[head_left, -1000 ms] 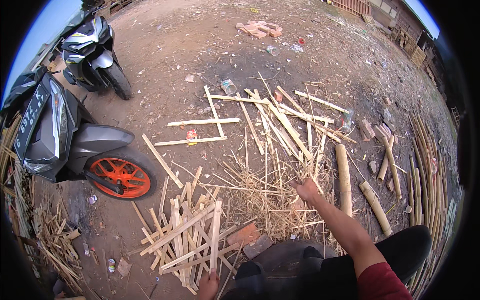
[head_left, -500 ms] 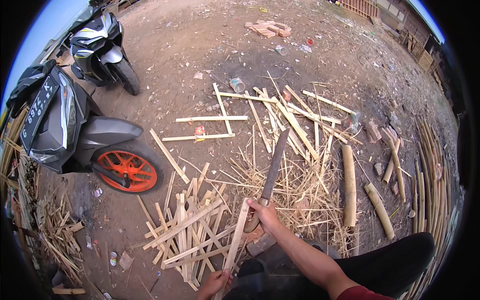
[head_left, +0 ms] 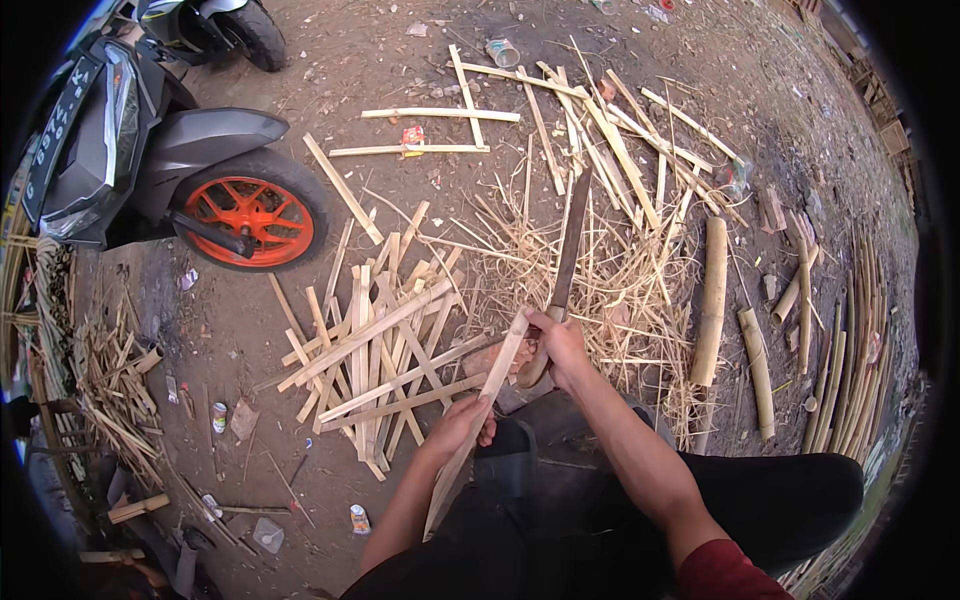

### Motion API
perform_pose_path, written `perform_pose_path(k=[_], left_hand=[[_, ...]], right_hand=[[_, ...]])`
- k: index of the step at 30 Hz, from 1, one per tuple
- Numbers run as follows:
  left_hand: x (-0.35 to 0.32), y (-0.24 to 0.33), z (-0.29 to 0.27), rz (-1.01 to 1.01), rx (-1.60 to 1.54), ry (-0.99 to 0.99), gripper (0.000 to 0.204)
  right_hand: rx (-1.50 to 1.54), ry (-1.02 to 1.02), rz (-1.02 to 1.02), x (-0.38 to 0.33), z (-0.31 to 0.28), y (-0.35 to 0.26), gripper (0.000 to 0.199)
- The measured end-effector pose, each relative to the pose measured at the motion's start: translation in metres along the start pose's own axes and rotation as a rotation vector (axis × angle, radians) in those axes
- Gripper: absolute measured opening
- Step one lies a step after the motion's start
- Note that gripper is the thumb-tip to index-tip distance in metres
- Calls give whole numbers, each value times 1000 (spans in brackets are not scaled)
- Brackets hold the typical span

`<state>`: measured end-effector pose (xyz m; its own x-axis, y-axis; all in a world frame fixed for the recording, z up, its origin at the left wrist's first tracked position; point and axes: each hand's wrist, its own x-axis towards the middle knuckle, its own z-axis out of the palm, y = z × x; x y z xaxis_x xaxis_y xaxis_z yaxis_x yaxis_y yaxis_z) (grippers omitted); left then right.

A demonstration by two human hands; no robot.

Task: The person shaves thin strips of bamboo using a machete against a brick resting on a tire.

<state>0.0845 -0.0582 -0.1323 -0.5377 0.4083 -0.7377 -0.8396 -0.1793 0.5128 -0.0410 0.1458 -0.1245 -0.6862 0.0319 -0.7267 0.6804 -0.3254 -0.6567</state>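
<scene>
A flat, pale bamboo strip [head_left: 508, 350] slants over my lap, its upper end by my right thumb. My left hand [head_left: 462, 425] is closed round the strip near its middle. My right hand [head_left: 562, 350] grips the handle of a machete [head_left: 573, 240], whose long dark blade points away from me, and its thumb meets the strip's end. Beneath the blade lies a heap of thin bamboo shavings [head_left: 630, 290]. To the left is a loose pile of split bamboo strips [head_left: 375, 345]. A reddish brick [head_left: 493, 362] shows behind the held strip.
A motorbike with an orange front wheel [head_left: 250, 215] stands at the left, another motorbike [head_left: 215, 25] behind it. More strips [head_left: 610, 130] lie crossed at the far side. Bamboo lengths [head_left: 711, 300] and long poles [head_left: 850, 350] lie at the right. Shorter pieces [head_left: 105, 400] are heaped far left.
The view has tilted down, so the ground things sit higher in the picture. My left hand has come nearer my right hand along the strip. The machete stays in my right hand.
</scene>
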Motion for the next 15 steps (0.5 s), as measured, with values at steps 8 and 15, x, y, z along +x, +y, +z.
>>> perform_pose_path(k=[8,15], left_hand=[[-5,17,17,66,384,380,46],[-2,24,30,343,819,682,45]], right_hand=[[-845,4,-470,-9,-26,-8,35],[-1474,-78,-547,-27,-17,-4,27]])
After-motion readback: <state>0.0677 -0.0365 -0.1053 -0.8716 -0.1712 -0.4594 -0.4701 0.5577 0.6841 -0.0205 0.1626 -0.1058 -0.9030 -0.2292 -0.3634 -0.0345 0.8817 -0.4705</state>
